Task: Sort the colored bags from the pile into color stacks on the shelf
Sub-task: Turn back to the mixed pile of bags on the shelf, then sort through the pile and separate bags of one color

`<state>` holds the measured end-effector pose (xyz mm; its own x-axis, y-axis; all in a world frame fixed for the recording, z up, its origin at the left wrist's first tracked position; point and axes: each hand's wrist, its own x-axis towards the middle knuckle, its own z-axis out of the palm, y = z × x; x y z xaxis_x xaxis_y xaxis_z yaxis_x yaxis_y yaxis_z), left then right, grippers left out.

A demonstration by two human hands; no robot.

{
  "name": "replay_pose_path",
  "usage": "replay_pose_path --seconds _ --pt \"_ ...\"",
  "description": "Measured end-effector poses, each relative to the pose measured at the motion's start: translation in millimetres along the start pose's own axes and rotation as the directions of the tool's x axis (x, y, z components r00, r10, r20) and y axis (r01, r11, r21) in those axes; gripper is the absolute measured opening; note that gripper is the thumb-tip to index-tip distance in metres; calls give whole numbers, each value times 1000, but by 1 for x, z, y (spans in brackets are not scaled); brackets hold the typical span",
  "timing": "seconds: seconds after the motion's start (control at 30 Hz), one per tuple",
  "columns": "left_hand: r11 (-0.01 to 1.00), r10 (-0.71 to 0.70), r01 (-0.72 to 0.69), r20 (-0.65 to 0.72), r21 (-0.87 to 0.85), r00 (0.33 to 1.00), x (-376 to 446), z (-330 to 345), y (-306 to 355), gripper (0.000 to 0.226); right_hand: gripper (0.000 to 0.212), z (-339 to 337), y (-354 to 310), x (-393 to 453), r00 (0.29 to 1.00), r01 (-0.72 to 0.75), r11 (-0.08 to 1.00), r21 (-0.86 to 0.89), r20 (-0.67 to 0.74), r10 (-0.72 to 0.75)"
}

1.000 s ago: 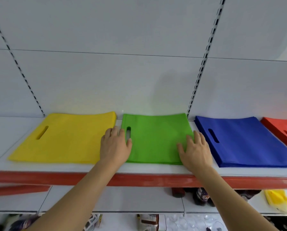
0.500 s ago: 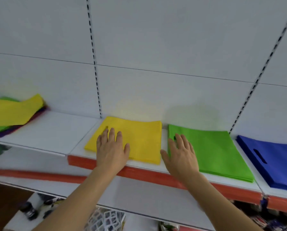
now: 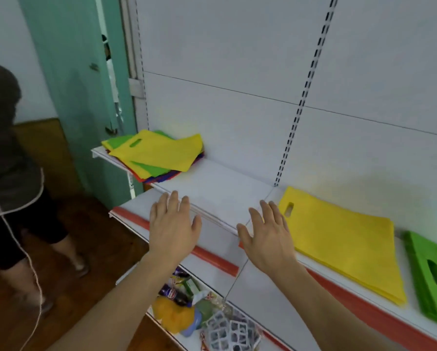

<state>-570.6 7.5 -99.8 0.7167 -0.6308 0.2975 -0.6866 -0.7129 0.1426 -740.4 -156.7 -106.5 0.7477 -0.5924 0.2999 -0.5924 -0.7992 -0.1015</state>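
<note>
Both hands are empty, fingers spread: the left hand (image 3: 173,224) and right hand (image 3: 268,236) hover over bare shelf (image 3: 212,191). One yellow stack (image 3: 344,239) and one green stack (image 3: 432,272) lie sorted to the right. One mixed pile (image 3: 154,155) waits at the shelf's far left, so I judge sorting unfinished.

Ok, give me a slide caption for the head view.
Both open hands, left hand and right hand, hover between mixed pile and yellow stack.
</note>
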Motion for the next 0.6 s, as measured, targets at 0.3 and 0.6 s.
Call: replay_pose_path --seconds 0.3,0.6 --pt "991 -127 127 3 43 992 73 6 -118 67 70 52 -105 123 994 108 990 89 -10 -108" --pt "985 -163 161 18 61 986 175 14 -187 68 71 89 -159 233 994 111 989 98 6 -112"
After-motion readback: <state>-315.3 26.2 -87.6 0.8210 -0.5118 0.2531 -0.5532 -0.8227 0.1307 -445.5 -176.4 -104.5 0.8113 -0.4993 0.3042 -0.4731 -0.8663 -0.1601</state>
